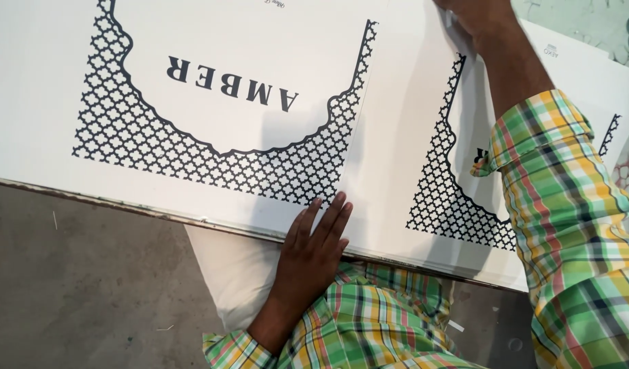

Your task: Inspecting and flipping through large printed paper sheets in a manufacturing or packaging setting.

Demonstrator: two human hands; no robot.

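Hands look mid-sort on a printed sheet stack [212, 102], left hand [314, 239] flat and empty, right hand [475, 17] reaching far edge, grip unclear.

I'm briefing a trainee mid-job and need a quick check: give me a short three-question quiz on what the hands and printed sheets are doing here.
1. True or false: the left hand lies flat on the near edge of the large white printed sheet with the black lattice border.
2. Where is the right hand? A) at the far top edge of the sheets B) on the grey concrete floor C) on the white cushion
3. Fill in: a second white lattice-printed sheet shows beneath the ____ forearm.

Key: 1 true; 2 A; 3 right. Neither hand's grip is closed around anything visible.
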